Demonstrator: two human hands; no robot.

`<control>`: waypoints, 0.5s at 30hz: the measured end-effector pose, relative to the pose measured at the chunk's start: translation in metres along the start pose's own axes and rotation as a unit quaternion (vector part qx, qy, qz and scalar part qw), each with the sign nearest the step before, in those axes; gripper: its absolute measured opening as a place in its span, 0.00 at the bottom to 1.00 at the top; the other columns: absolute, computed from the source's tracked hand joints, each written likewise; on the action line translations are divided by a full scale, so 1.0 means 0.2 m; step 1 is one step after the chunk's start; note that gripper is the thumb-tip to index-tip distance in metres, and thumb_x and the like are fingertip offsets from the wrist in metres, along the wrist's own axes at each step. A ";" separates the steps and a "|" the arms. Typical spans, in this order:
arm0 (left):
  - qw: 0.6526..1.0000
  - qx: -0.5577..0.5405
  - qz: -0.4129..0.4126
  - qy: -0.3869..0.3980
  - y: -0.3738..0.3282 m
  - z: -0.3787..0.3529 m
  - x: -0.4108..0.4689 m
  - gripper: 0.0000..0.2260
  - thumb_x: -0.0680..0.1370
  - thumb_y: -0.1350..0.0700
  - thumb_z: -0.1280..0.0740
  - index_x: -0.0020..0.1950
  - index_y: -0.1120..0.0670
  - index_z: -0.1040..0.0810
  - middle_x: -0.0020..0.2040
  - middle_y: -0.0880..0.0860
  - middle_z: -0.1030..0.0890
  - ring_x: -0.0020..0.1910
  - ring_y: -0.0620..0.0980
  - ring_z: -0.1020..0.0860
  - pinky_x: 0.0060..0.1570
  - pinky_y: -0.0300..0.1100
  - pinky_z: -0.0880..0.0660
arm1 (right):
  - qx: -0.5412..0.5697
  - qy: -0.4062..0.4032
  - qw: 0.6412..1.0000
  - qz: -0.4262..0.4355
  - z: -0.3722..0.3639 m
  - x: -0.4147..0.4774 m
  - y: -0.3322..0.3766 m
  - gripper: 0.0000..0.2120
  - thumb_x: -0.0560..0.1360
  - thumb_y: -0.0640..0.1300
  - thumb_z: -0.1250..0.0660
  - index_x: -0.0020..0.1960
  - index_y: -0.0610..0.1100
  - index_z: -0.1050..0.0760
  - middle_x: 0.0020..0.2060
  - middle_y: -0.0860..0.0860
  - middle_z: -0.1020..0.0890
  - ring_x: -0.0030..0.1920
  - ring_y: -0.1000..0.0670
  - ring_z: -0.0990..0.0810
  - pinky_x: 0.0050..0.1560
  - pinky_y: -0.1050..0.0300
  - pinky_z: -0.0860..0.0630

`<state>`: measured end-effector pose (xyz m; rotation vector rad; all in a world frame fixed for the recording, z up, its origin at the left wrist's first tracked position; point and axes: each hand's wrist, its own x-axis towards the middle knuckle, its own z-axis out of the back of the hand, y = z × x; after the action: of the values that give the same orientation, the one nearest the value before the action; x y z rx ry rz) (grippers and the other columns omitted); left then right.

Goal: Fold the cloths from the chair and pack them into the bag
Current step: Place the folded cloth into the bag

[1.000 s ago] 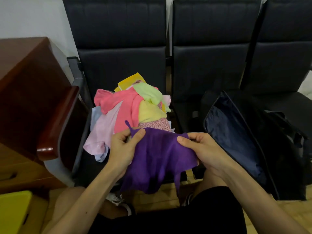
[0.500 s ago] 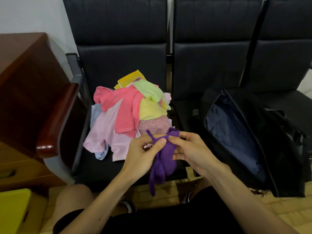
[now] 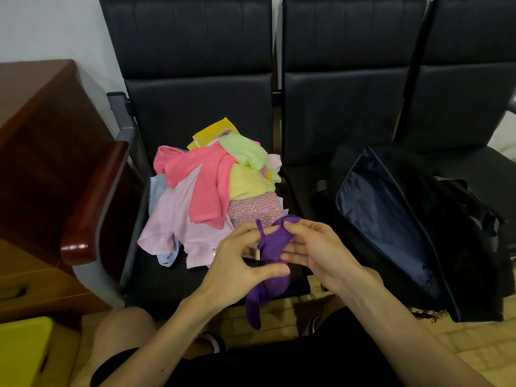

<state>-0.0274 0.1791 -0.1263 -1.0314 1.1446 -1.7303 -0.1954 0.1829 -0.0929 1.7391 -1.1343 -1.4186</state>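
head view, only one i get: looking down past my own knees at a row of black chairs. the left hand (image 3: 237, 263) and right hand (image 3: 318, 252) are both up in front of the left chair (image 3: 195, 107), working the same purple cloth (image 3: 275, 247).

left fingers (image 3: 245, 233) are curled in with the thumb laid across the cloth's lower part, so they're clamped on it. right fingers (image 3: 304, 227) pinch the top edge of the cloth between thumb and fingertips, the other fingers loosely out underneath. the cloth is bunched up narrow between the two hands, off the seat, with a loop sticking up at the top and a tail hanging down past the seat's front edge.

the pile of cloths (image 3: 173, 219) sits on that left seat just behind my hands: pale pink at the bottom, a bright pink one draped over it, yellow and light green on top, a small-patterned pink one at the front, a bit of light blue poking out low on the left.

the bag (image 3: 460, 247) is black, lying on the seats to the right, mouth unzipped wide and facing me, blue lining showing.

other stuff: glossy wooden armrest (image 3: 92, 202) on the chair's left, brown wooden cabinet (image 3: 42, 129) beside it, yellow box (image 3: 25, 350) bottom left, tiled floor (image 3: 460, 344), black shorts (image 3: 279, 364).
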 end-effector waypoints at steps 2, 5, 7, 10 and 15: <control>0.999 -0.002 0.004 -0.036 0.02 0.00 0.01 0.16 0.72 0.56 0.22 0.54 0.39 0.16 0.48 0.49 0.19 0.50 0.49 0.20 0.48 0.48 0.22 | -0.010 0.020 1.000 -0.001 0.00 0.00 0.00 0.13 0.81 0.44 0.35 0.59 0.36 0.21 0.47 0.42 0.13 0.48 0.47 0.13 0.47 0.56 0.17; 0.997 -0.031 0.008 -0.066 0.03 0.03 0.05 0.05 0.77 0.57 0.28 0.50 0.48 0.14 0.46 0.53 0.16 0.47 0.51 0.19 0.46 0.48 0.23 | -0.037 0.045 0.998 0.011 0.02 -0.01 -0.01 0.16 0.78 0.48 0.31 0.59 0.38 0.21 0.50 0.45 0.13 0.53 0.50 0.15 0.54 0.53 0.19; 0.994 -0.070 0.029 -0.078 0.01 0.04 0.08 0.07 0.77 0.64 0.30 0.47 0.52 0.16 0.42 0.48 0.14 0.43 0.42 0.18 0.44 0.38 0.23 | -0.057 0.034 0.997 0.026 0.05 -0.01 -0.05 0.15 0.75 0.48 0.29 0.57 0.41 0.20 0.49 0.46 0.13 0.53 0.50 0.15 0.53 0.53 0.20; 0.992 -0.096 0.044 -0.071 -0.03 0.09 0.14 0.08 0.77 0.66 0.32 0.44 0.54 0.18 0.36 0.44 0.16 0.39 0.38 0.21 0.42 0.34 0.24 | -0.087 -0.047 0.995 0.028 0.10 0.01 -0.15 0.16 0.72 0.45 0.25 0.56 0.40 0.23 0.47 0.47 0.15 0.47 0.51 0.15 0.45 0.58 0.22; 0.992 -0.120 0.039 -0.004 -0.10 0.18 0.17 0.08 0.74 0.60 0.33 0.45 0.66 0.21 0.37 0.51 0.20 0.38 0.41 0.22 0.40 0.34 0.25 | -0.114 -0.019 0.991 0.068 0.14 0.08 -0.13 0.23 0.74 0.43 0.27 0.66 0.52 0.31 0.57 0.55 0.20 0.54 0.58 0.18 0.45 0.67 0.22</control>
<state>-0.0101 0.1424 -0.0924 -1.1185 1.3943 -1.5532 -0.2145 0.1813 -0.1293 1.4559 -1.0448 -1.4407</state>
